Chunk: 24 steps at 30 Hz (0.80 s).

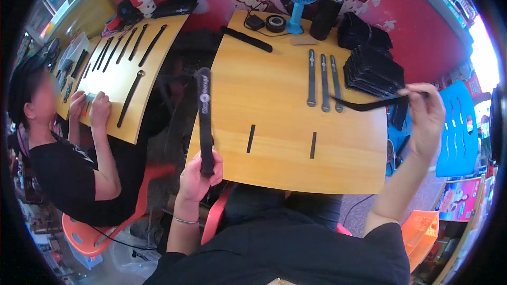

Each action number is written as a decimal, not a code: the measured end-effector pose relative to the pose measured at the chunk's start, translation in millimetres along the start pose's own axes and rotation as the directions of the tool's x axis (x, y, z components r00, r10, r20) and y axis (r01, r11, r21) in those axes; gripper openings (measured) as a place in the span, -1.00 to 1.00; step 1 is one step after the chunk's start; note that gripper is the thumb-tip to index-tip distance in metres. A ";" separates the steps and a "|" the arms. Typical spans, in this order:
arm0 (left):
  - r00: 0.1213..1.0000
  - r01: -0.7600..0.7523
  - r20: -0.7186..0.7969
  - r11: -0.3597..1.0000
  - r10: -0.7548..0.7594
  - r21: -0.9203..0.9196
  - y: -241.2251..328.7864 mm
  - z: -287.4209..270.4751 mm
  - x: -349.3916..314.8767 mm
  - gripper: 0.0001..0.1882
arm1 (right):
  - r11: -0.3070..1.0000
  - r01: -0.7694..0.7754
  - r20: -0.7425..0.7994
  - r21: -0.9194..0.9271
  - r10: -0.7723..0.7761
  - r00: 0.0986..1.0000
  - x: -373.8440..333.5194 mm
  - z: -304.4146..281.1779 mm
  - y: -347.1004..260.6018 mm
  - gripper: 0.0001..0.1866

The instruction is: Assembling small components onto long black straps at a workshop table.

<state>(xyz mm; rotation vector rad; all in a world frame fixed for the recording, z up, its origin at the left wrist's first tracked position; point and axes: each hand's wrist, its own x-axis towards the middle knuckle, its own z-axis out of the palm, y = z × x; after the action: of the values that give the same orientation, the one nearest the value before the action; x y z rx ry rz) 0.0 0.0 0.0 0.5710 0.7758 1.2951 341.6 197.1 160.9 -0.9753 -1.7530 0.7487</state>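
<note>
My left hand [198, 179] is closed around the lower end of a black strap [205, 111] with pale print, which stands up past the table's left edge. Raised at the table's right side, my right hand [426, 116] pinches one end of another black strap [367, 106]. That strap's free end reaches left across the tabletop, close to the lower ends of three dark straps [324, 82] lying side by side. Two short dark strips [251, 138] lie apart on the near half of the wooden table [274, 95].
A black pile [372, 71] stands at the far right, near a black bottle [327, 13], a blue fan [302, 0] and a tape roll [275, 22]. A long black strip [247, 39] lies far left. Another person [58, 158] works at the left table [127, 103], where several straps lie.
</note>
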 end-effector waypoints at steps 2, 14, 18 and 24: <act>0.986 -0.125 -0.118 0.990 0.117 -0.070 -4.9 13.1 8.0 -0.64 | 0.997 0.068 -0.001 0.037 -0.068 0.998 9.7 14.0 4.8 -0.89; 0.963 -0.222 -0.187 0.964 0.194 -0.143 -3.4 27.5 14.8 -0.69 | 0.950 0.152 0.338 -0.272 -0.054 0.940 -23.4 134.3 136.9 -0.78; 0.960 -0.207 -0.213 0.972 0.182 -0.106 -0.9 24.4 16.2 -0.70 | 0.791 0.332 0.518 -0.514 -0.022 0.855 -51.0 145.8 133.8 -0.47; 0.956 -0.224 -0.214 0.970 0.199 -0.099 4.8 21.9 23.9 -0.71 | 0.767 0.342 0.499 -0.543 -0.033 0.866 -49.2 156.3 136.4 -0.57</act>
<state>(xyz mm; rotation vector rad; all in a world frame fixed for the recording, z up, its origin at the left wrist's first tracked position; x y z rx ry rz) 16.1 25.5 13.0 0.4355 0.8115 1.6066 244.6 212.5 -28.4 -1.0603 -2.5847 0.2589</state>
